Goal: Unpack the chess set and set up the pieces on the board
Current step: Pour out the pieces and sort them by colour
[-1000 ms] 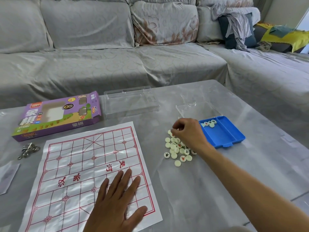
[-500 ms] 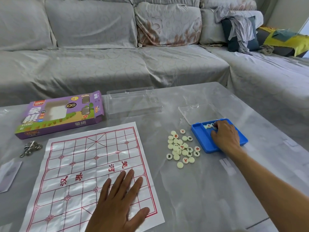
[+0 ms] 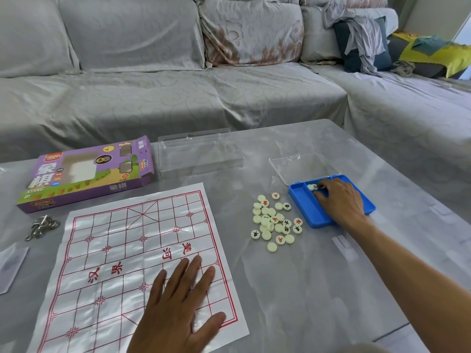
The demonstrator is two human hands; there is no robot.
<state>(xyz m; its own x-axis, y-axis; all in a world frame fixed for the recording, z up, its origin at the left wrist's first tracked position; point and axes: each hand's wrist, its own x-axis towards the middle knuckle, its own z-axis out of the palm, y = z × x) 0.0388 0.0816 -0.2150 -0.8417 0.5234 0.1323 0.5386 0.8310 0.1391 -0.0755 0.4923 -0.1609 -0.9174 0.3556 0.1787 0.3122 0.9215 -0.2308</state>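
Observation:
A white paper board (image 3: 122, 250) with a red grid lies flat on the grey table. My left hand (image 3: 178, 309) presses on its near right part with fingers spread. To the right lies a pile of several round cream chess pieces (image 3: 274, 222) with red and black characters. Beyond the pile is a blue tray (image 3: 305, 210) with its clear lid (image 3: 303, 166) hinged back. My right hand (image 3: 341, 202) rests inside the tray, its fingertips on a few pieces (image 3: 312, 186) at the tray's far edge. Whether it pinches one is hidden.
A purple chess box (image 3: 86, 174) lies at the back left, with a clear plastic insert (image 3: 198, 154) to its right. A bunch of metal rings (image 3: 42, 226) and a clear bag (image 3: 11, 263) sit at the left edge. A grey sofa (image 3: 229, 85) runs behind the table.
My right hand left the pile of pieces and moved right into the blue tray, where it now stays on the pieces there. My left hand has kept pressing on the board.

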